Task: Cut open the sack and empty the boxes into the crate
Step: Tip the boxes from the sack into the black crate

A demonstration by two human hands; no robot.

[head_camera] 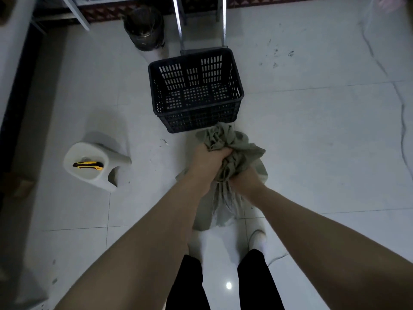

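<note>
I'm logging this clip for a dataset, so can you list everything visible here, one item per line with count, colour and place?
crate: one, black, slotted, empty, on the floor ahead of the sack
sack: one, grey-green cloth, neck bunched in both hands, just below the crate
utility knife: one, yellow and black, lying on the stool
stool: one, white plastic, on the floor at left
bin: one, dark with a liner, top centre-left
metal frame: one, silver legs, behind the crate
floor: white glossy tiles, some dark scuffs
left hand: one, clenched on the sack neck
right hand: one, clenched on the sack below the left
legs: two, black trousers, white socks, bottom centre
</note>
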